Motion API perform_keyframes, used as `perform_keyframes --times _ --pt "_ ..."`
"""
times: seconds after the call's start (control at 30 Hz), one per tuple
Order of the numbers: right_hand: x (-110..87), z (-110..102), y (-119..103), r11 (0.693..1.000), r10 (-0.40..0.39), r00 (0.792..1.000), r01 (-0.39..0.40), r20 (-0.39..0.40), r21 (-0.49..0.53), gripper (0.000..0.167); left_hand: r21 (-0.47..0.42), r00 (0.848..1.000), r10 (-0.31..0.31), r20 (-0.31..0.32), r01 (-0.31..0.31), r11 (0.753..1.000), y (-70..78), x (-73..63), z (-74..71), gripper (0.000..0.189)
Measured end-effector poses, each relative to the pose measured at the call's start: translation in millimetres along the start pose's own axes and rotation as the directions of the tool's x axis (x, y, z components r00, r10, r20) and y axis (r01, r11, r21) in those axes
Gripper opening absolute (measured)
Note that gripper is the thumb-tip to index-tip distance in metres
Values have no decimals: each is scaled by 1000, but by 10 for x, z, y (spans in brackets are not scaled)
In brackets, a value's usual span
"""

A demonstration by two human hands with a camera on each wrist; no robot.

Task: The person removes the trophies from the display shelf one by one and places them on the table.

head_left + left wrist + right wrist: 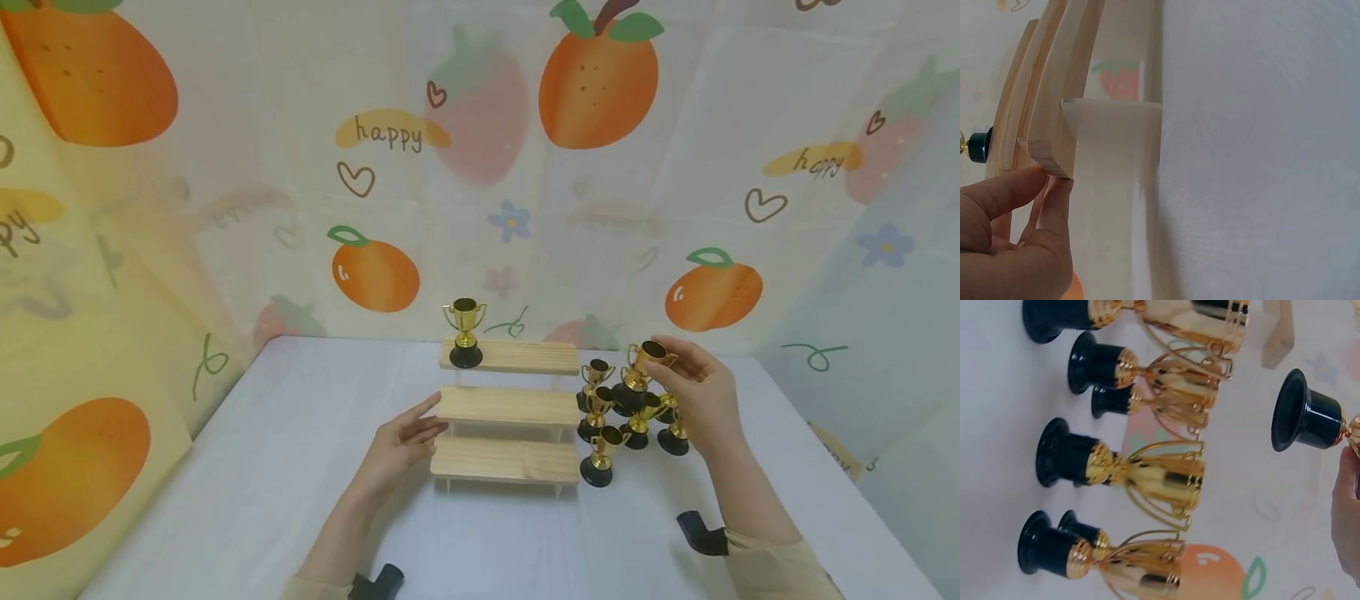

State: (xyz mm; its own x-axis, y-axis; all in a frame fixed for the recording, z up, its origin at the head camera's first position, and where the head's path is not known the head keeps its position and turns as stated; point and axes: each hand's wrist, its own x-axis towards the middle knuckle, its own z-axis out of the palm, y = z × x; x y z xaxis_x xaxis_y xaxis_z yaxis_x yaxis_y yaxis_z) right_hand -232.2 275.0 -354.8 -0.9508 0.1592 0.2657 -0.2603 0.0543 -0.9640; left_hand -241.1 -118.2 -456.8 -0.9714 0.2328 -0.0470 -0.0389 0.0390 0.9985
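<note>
A three-tier wooden stand [510, 407] sits mid-table. One gold trophy with a black base [465, 333] stands on the left end of its top tier. My left hand [429, 427] rests with straight fingers against the stand's left end; in the left wrist view its fingertips [1047, 187] touch the end of a wooden shelf [1054, 150]. My right hand [666, 365] grips a gold trophy [639, 373], tilted and lifted above a cluster of several trophies [611, 437] just right of the stand. In the right wrist view the held trophy's black base [1307, 415] hangs beside the standing trophies [1147, 472].
A white cloth covers the table [285, 467]. Fruit-print sheets [600, 167] wall in the back and both sides. Black wrist mounts [701, 533] show on both forearms. Bare table lies left of and in front of the stand.
</note>
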Motion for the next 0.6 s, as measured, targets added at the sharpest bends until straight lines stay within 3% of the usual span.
perform_keyframes --times 0.17,0.4,0.6 --pt "-49 -77 52 999 23 1000 -24 -15 -22 42 4 1000 -9 -5 9 1000 -22 6 -6 69" --pt "-99 -241 138 998 -11 1000 11 0 68 39 3 1000 -12 -9 12 1000 -38 14 -9 70" --pt "-148 -362 192 1000 -3 1000 3 -10 -6 38 6 1000 -13 -19 13 1000 -29 12 -13 70"
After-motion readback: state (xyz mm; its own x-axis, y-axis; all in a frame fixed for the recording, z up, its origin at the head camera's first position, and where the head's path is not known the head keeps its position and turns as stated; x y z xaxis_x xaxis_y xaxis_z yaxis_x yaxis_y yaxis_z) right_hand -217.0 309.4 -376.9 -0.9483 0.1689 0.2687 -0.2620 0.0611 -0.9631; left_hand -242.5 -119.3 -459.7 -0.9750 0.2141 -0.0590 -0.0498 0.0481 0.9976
